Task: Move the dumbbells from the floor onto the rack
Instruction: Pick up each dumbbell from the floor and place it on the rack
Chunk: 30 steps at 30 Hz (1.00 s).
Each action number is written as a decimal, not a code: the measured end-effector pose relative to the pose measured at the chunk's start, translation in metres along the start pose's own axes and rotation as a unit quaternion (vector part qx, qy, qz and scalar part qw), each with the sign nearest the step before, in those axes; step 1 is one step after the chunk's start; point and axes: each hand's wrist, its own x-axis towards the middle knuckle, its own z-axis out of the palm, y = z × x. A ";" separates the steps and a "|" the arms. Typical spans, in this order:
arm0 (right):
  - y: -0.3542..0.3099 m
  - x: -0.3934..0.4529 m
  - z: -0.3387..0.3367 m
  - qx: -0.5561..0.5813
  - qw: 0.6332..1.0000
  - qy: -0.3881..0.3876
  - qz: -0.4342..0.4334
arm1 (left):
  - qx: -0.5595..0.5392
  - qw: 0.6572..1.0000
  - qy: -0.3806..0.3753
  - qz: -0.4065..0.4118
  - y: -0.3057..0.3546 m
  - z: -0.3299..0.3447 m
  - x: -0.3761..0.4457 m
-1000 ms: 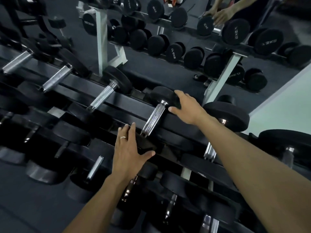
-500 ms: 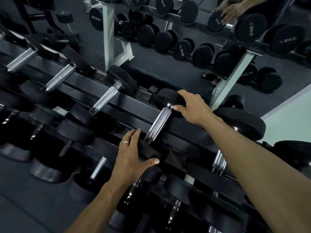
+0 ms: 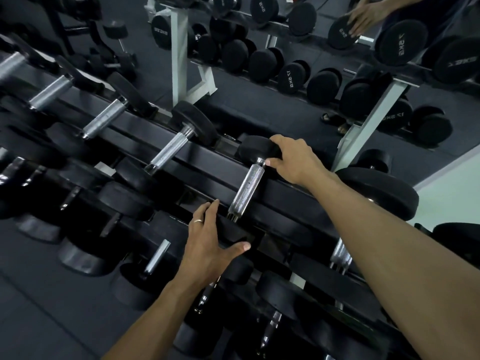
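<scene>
Shift since a second ago: both hands sit on the same dumbbell (image 3: 246,189) as before, the right hand (image 3: 293,159) now wrapped further over its far head and the left hand (image 3: 207,245) closed a little more round its near head; the camera has leaned in slightly.

Dumbbell: lying across the top tier of the rack (image 3: 272,193), its knurled chrome handle bridging the two black rails, one place right of the neighbouring dumbbell (image 3: 181,141) on the same tier.

Right hand: fingers curled over the top of the dumbbell's far head, thumb tip pressed by the collar where handle meets head.

Left hand: fingers laid along the dumbbell's near head, thumb hooked under its lower edge; a ring (image 3: 198,221) shows on one finger.

Progress: this dumbbell appears seated on the rack, so the lift looks done and only a final nudge into line and the release seem left. Tiers below the dumbbell are already filled with others.

Still to do: whether more dumbbells wait on the floor (image 3: 39,294) cannot be told; the dark floor left of the rack shows none in this view.

Behind the rack: a mirror (image 3: 324,120) repeats the rows of weights and the person's reaching hand, up and right of the dumbbell.
</scene>
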 end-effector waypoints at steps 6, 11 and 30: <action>-0.001 -0.001 0.000 0.000 1.000 -0.005 0.003 | 0.000 1.000 -0.008 -0.003 0.000 -0.002 0.000; -0.019 0.002 0.000 -0.026 0.999 0.038 -0.026 | 0.011 1.000 -0.024 -0.012 -0.002 -0.015 -0.001; -0.155 0.092 0.070 0.026 0.999 0.020 0.026 | 0.104 0.994 0.021 0.014 -0.089 -0.184 0.096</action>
